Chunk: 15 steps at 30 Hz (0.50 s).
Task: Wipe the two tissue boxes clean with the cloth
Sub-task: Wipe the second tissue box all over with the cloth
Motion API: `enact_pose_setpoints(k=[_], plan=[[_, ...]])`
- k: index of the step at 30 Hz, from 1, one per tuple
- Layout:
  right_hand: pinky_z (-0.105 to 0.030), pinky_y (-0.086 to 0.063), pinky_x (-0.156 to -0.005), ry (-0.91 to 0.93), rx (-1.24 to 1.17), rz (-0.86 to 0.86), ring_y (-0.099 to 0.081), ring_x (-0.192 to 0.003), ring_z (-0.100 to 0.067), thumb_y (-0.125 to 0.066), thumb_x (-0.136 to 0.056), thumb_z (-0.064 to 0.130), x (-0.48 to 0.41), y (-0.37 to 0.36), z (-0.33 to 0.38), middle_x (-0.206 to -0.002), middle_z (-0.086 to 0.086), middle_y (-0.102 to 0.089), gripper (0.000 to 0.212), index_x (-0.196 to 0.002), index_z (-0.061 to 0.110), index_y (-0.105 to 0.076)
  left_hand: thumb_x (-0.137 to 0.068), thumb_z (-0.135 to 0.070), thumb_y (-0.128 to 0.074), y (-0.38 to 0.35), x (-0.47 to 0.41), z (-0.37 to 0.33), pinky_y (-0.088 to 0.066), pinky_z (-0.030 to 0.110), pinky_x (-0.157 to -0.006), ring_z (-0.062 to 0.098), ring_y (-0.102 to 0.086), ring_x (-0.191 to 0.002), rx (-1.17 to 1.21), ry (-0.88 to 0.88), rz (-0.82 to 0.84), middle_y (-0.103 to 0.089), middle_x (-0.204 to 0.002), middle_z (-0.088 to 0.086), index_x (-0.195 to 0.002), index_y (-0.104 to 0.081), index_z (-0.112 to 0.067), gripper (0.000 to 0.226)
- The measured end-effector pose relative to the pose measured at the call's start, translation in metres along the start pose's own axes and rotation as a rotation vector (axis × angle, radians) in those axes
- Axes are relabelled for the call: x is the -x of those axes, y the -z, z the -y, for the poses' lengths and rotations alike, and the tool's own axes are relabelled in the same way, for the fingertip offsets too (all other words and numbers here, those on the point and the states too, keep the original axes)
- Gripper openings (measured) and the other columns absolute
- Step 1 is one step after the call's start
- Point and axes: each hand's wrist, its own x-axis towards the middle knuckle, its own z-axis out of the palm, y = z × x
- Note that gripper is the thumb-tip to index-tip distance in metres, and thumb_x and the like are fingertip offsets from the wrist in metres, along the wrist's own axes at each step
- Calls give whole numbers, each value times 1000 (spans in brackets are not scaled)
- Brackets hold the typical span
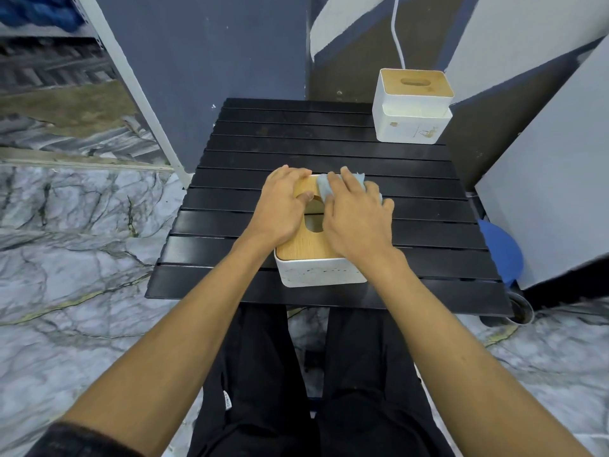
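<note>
Mostly cloth hid under R hand, flat fingers pressing; L hand grips front tissue box far edge.

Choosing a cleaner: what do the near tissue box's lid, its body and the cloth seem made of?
Lid: pale wood or bamboo, matte, grain lines showing. Body: white, smooth, faintly glossy, probably plastic. Cloth: pale blue soft fabric, crumpled, maybe microfibre.

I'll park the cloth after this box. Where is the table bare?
Bare slats: left of the left hand, and the middle strip between the near tissue box and the far tissue box. Crowded: the near lid, under right hand and cloth.
</note>
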Motion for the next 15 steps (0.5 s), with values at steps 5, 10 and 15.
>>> enact_pose_setpoints(k=[5, 10, 15], plan=[[-46, -37, -82, 37, -4, -53, -44, -121, -31, -35, -100, 30, 24, 2, -2, -155, 3, -32, 42, -142, 24, -39, -101, -18, -55, -1, 0, 2, -14, 25, -114, 16, -18, -150, 12, 22, -18, -41, -154, 2, -142, -50, -16, 41], [-45, -38, -81, 46, -6, -69, -46, -116, -29, -38, -99, 30, 54, 8, -3, -153, 3, -35, 42, -140, 25, -41, -102, -18, -54, 1, 1, 0, -15, 29, -116, 16, -17, -150, -1, 17, -5, -38, -156, 3, -144, -50, -17, 42], [-52, -36, -94, 3, 9, -6, -42, -126, -35, -36, -100, 29, 4, 3, 2, -158, 0, -30, 45, -144, 22, -38, -101, -16, -55, 0, 1, -1, -14, 26, -114, 16, -19, -150, -14, -3, -5, -42, -153, 3, -142, -51, -17, 41]])
